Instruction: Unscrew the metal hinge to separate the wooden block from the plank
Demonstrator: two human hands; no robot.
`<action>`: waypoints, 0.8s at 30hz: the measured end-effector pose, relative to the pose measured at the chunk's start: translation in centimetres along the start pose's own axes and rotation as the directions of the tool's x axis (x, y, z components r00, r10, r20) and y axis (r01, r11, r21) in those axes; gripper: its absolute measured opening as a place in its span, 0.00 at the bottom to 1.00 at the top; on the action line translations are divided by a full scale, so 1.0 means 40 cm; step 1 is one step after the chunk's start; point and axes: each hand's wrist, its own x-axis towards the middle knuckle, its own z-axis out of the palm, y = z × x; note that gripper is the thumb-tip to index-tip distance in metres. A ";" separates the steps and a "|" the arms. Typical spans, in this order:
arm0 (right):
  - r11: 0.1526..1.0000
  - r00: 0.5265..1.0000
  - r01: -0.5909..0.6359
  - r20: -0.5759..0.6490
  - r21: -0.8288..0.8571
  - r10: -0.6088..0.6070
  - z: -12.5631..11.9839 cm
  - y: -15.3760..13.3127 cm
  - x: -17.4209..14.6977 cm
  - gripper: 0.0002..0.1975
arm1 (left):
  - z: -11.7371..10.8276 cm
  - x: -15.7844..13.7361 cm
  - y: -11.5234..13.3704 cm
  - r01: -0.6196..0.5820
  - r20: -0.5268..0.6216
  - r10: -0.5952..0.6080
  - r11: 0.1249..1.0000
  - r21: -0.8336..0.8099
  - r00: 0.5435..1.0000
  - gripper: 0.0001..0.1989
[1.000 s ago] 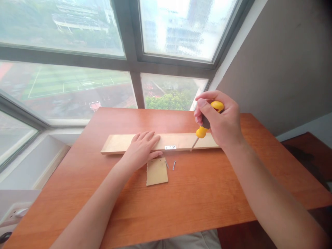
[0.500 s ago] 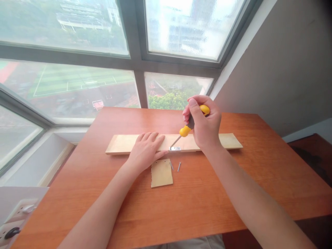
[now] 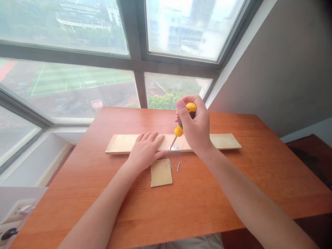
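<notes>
Taking the plate as the clock's centre, trousers (image 3: 192, 242) show at six o'clock, beneath the near edge of the table (image 3: 207, 204). The card (image 3: 161, 174) lies at seven; one screw (image 3: 171, 165) lies along its right edge, a second screw (image 3: 178, 166) just beside, at six. The plate (image 3: 176, 149) sits at the near edge of the board (image 3: 225, 141), which stretches flat from nine to three. At nine, the left hand (image 3: 145, 148) rests palm down on the board, fingers a little spread, thumb tip near the plate. At one, the right hand (image 3: 195, 124) has its fingers wrapped tightly round the driver (image 3: 178, 131), whose tip points down at the plate's nine o'clock end. Beyond, at twelve, stands the window (image 3: 137, 64), with trees (image 3: 164, 101) outside and a pitch (image 3: 80, 81) at ten.
</notes>
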 end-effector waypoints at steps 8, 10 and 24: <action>0.677 0.961 0.273 0.158 -0.683 -0.228 -0.015 -0.050 0.016 0.16 | 0.002 0.001 -0.003 -0.006 -0.028 0.004 0.998 -0.066 1.000 0.24; 0.605 0.956 0.285 0.171 -0.744 -0.240 -0.031 -0.057 0.028 0.17 | 0.002 0.001 -0.004 -0.007 -0.023 0.006 0.999 -0.049 1.000 0.23; 0.781 0.702 0.439 0.712 -0.444 0.010 -0.160 -0.095 0.114 0.15 | 0.013 0.003 -0.012 -0.015 -0.031 0.014 1.000 -0.011 0.999 0.24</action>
